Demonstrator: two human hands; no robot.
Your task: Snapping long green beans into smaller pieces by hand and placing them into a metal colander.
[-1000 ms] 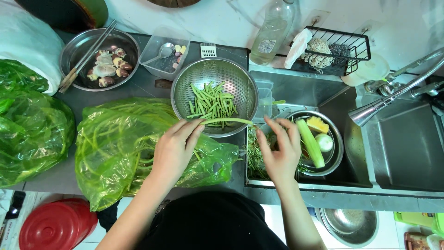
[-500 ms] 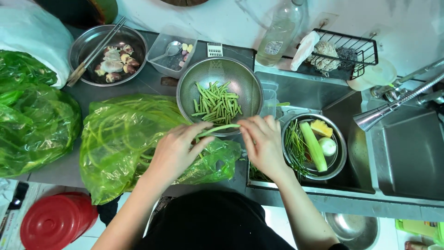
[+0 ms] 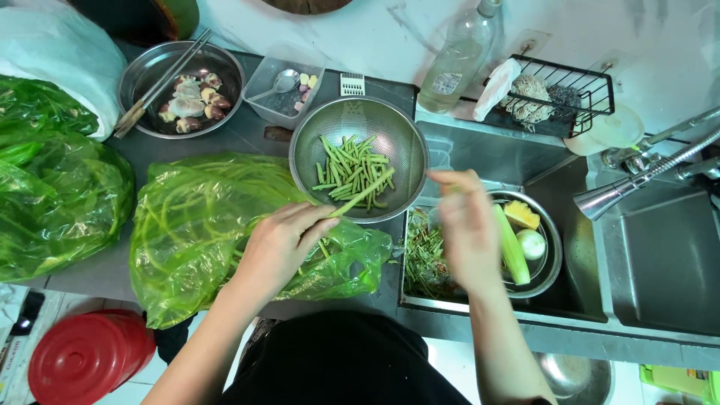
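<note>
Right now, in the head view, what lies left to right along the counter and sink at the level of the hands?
Green bag of stems → left hand holding a stem → colander of cut pieces → right hand → metal bowl with vegetables → faucet spout.

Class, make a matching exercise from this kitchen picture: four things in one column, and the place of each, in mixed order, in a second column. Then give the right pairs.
Things:
1. cut green stems
2. chopsticks
3. green stalk
4. onion

Places:
A. in the left hand
B. in the bowl in the sink
C. in the metal colander
D. across the bowl of meat pieces

Pairs: 1-C, 2-D, 3-A, 4-B
</note>
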